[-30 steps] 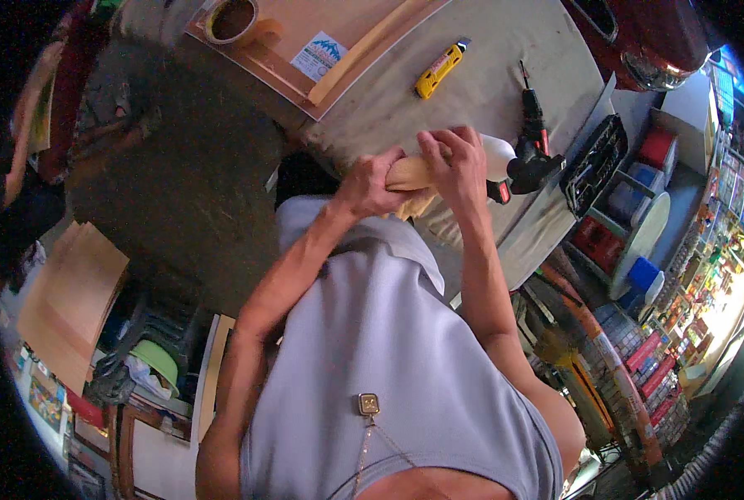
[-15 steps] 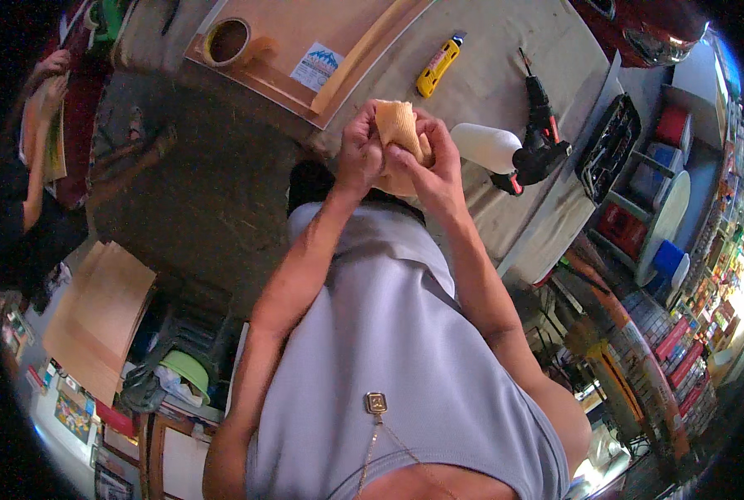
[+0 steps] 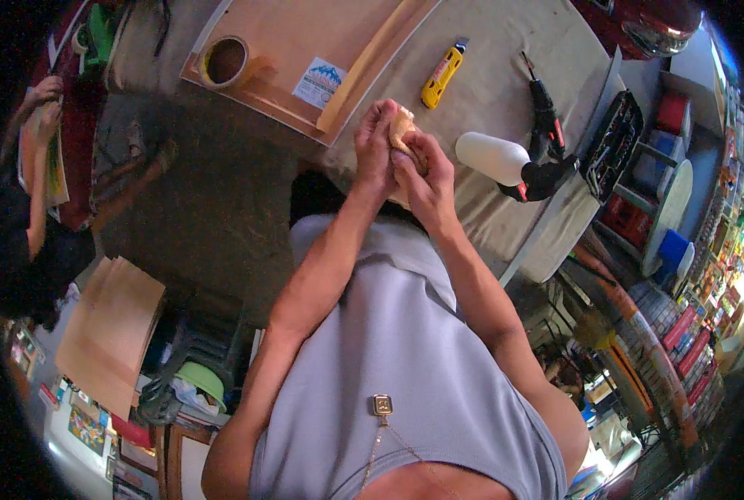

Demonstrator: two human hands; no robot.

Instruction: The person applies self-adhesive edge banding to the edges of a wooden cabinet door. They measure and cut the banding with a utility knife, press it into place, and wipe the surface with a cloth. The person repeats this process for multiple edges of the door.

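Observation:
Held between both hands is a bunched tan textured cloth [image 3: 402, 127]. My left hand [image 3: 374, 150] grips its left side, and my right hand [image 3: 429, 179] presses into its right side, fingers curled, partly hiding it. Just right of them lies a white bottle [image 3: 484, 154], its right end beside black-and-red power tools [image 3: 547, 121] on the cloth-covered table [image 3: 555, 33]. A yellow utility knife [image 3: 441, 77] lies above my hands. Up and to the left, a board [image 3: 272, 46] carries a tape roll [image 3: 224, 60], a label and a long tan strip.
A person [image 3: 34, 208] is at the far left, hands on a flat piece. Cardboard sheets [image 3: 109, 325] and stacked chairs with a green basin [image 3: 197, 383] are lower left. A black case [image 3: 609, 146], bins [image 3: 672, 254] and crowded shelving are on the right.
My hands have turned inward and upward, bunching the cloth, which was stretched sideways earlier and now is more hidden in the fingers. The table sits slightly lower in the picture.

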